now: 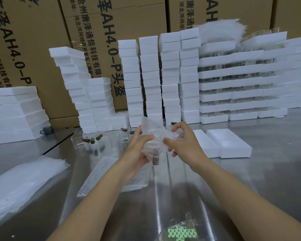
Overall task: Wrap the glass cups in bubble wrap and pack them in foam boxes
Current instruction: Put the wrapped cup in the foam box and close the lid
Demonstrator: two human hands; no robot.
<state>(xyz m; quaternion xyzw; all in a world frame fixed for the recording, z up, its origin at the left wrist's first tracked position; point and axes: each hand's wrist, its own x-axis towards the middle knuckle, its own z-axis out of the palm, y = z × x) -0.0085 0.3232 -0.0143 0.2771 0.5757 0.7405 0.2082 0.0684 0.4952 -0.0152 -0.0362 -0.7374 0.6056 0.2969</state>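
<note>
A clear bag with a green and white patch (182, 232) lies on the shiny table (250, 173), below both grips; the left grip (139, 152) is curled round a glass cup (154, 150) inside bubble wrap (155, 133); the right grip (184, 143) pinches the wrap's loose end; open foam boxes (231, 143) sit just right of the right grip; bare cups (78, 140) stand left of the left grip.

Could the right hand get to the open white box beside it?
Probably yes. The open foam box sits close to the right hand, with only a low foam piece between them. But its fingers are busy pinching the bubble wrap.
</note>
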